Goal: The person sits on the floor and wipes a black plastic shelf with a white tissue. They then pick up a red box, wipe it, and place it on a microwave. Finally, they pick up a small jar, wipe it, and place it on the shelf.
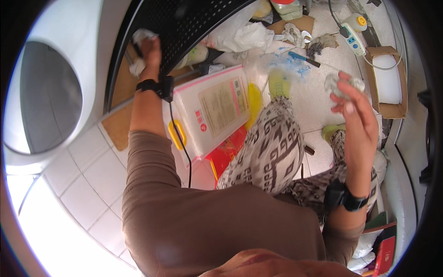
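My left hand (151, 52) reaches to the left edge of a black perforated panel (187, 33). A crumpled white cloth or tissue (142, 34) is under its fingers, and a second white bit (137, 67) shows beside the palm. My right hand (360, 104) is raised at the right with a crumpled greyish-white wad (332, 84), paper or cloth, in its fingers; the hand is blurred. Between my arms, beside my knee, a large clear plastic package (221, 107) with a printed label and a yellow handle (177, 135) lies tilted.
A blue-handled tool (298, 56), a wrench (306, 37) and plastic bags (242, 38) lie on the tiled floor. At the right are a power strip (353, 39) and an open cardboard box (387, 83). A red box (230, 145) sits under the package. A white rounded housing (79, 20) stands left.
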A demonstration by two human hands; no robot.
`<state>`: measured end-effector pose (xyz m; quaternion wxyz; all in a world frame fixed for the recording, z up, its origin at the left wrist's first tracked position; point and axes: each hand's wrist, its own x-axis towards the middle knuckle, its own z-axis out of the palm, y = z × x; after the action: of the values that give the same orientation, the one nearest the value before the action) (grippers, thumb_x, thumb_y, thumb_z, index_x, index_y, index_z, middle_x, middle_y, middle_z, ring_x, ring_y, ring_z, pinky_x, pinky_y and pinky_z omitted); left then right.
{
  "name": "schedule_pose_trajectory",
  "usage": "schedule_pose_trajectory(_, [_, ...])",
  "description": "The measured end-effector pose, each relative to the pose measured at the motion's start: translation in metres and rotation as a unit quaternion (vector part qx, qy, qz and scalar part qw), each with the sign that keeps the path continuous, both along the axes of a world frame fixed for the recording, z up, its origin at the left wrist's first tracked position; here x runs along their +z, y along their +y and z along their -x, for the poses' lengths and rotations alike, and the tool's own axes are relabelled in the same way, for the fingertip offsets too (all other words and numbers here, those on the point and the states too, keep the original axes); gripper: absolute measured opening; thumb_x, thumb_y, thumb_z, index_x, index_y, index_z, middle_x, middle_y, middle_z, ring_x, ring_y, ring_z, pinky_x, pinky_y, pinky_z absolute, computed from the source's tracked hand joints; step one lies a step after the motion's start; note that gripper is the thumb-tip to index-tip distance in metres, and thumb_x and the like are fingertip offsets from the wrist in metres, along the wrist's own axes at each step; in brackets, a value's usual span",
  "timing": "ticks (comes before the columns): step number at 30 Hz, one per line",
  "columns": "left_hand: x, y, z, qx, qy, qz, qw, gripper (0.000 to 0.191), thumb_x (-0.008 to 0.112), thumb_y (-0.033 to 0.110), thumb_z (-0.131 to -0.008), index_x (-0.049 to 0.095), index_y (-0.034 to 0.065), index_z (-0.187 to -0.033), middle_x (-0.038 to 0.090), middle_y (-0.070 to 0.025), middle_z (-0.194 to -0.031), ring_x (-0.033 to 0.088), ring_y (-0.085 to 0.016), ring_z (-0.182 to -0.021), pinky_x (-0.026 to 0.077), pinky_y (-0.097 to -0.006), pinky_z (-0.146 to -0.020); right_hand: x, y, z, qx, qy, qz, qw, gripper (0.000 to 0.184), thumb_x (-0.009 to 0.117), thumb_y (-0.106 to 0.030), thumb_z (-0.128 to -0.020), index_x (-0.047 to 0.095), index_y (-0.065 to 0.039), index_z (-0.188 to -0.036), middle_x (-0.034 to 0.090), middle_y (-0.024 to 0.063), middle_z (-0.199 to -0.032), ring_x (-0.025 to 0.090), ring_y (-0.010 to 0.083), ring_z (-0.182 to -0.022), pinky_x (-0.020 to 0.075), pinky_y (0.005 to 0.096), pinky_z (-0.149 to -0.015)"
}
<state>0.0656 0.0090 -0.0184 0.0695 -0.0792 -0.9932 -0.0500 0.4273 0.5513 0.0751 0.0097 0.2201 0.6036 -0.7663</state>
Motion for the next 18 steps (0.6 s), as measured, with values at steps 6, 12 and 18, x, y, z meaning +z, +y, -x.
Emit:
schedule_pose_trajectory(6, [0.025,-0.021,0.063,0.249,-0.079,-0.164,0.951,0.077,0.036,0.062,-0.095,0.036,0.005,-0.145,0.035,-0.0174,-0.149,0.034,-0.037,-0.136,0.027,-0.0457,-0.112,0.007,0.022,-0.02,0.037,-0.054,-0.056,0.996,0.033,0.055,-0.024,-0.094,0.063,-0.002,-0.117,0.054,0.0159,-0.131,0.058,0.0182,-0.097,0.0467,0.0289,-0.084])
schedule_pose_trajectory(12, [0.065,0.034,0.098,0.285,-0.148,-0.249,0.914,0.085,0.04,0.064,-0.093,0.023,0.0046,-0.151,0.024,-0.0152,-0.155,0.031,-0.033,-0.138,0.029,-0.0424,-0.111,0.02,0.043,-0.035,0.004,-0.128,0.017,0.992,0.038,0.057,-0.03,-0.091,0.063,0.001,-0.112,0.051,0.0229,-0.129,0.055,0.0232,-0.102,0.0453,0.0318,-0.084])
schedule_pose_trajectory(18, [0.07,0.114,0.121,0.195,-0.2,-0.325,0.903,0.085,0.036,0.065,-0.094,0.021,0.004,-0.151,0.021,-0.0166,-0.156,0.026,-0.033,-0.141,0.024,-0.0407,-0.115,0.021,0.048,-0.046,-0.035,-0.106,0.071,0.991,0.041,0.063,-0.038,-0.092,0.063,-0.002,-0.111,0.05,0.0199,-0.132,0.056,0.0206,-0.093,0.0451,0.032,-0.08])
